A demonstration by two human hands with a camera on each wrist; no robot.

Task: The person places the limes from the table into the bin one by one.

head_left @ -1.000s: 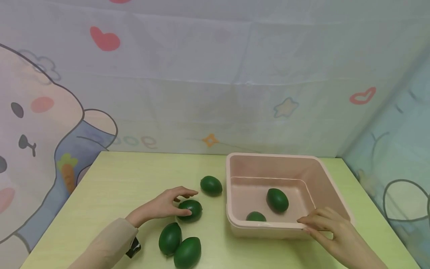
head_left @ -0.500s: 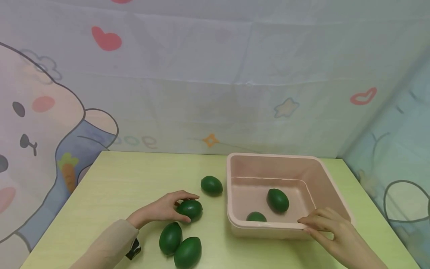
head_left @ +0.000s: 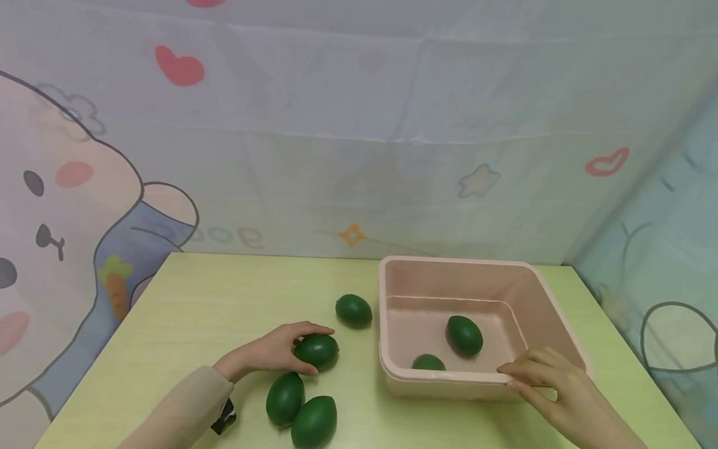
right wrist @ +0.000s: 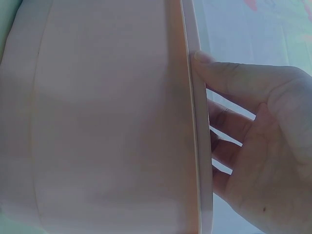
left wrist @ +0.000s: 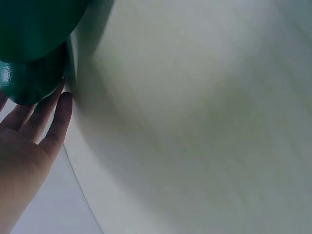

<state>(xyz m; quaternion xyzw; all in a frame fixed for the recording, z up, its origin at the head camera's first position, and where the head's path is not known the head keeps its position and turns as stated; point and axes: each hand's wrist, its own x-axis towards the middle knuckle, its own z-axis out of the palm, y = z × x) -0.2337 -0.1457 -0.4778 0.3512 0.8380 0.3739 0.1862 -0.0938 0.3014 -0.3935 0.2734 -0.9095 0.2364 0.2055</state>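
Note:
My left hand [head_left: 269, 350] curls its thumb and fingers round a dark green lime [head_left: 321, 351] on the table, left of a pink plastic bin [head_left: 426, 388]. In the left wrist view, fingers [left wrist: 54, 122] reach up to a glossy lime [left wrist: 34, 80], with a bigger green shape overlapping it above. Over at the bin's front right, my right hand [head_left: 561, 386] pinches the rim. Its thumb lies on the outside of the rim [right wrist: 201, 146] in the right wrist view, its other fingers behind. Inside the bin are a lime [head_left: 464, 335] and another lime [head_left: 429, 362], half hidden by the front wall.
Behind the gripped fruit, a lime [head_left: 353, 310] lies close to the bin's left side. Nearer the front, a lime [head_left: 285, 399] and another lime [head_left: 314, 422] lie together. A printed cloth [head_left: 314, 125] hangs behind the pale yellow table [head_left: 241, 280].
My left fingers have closed in round the lime, the thumb moving from over it to its near side. The right hand and the bin have stayed put.

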